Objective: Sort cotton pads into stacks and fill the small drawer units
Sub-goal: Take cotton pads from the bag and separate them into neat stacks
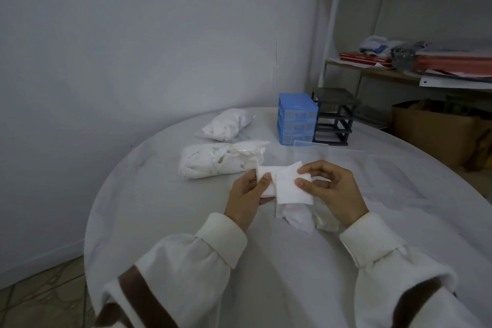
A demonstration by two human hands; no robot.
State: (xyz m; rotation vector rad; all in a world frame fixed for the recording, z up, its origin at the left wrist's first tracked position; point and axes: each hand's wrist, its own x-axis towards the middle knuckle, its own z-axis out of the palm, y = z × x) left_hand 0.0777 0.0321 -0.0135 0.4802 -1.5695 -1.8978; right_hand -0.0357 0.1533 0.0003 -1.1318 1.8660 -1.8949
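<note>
Two cotton pads (285,184) sit between my hands above the table (159,208): my left hand (249,196) pinches one by its edge, and my right hand (330,189) pinches the overlapping one between thumb and fingertips. More pads lie loose just below them, the bags of pads (221,161) wait beside me, and the blue drawer unit (296,120) stands farther back, closed. They cling and flop, so I could square them crookedly, or drop one.
</note>
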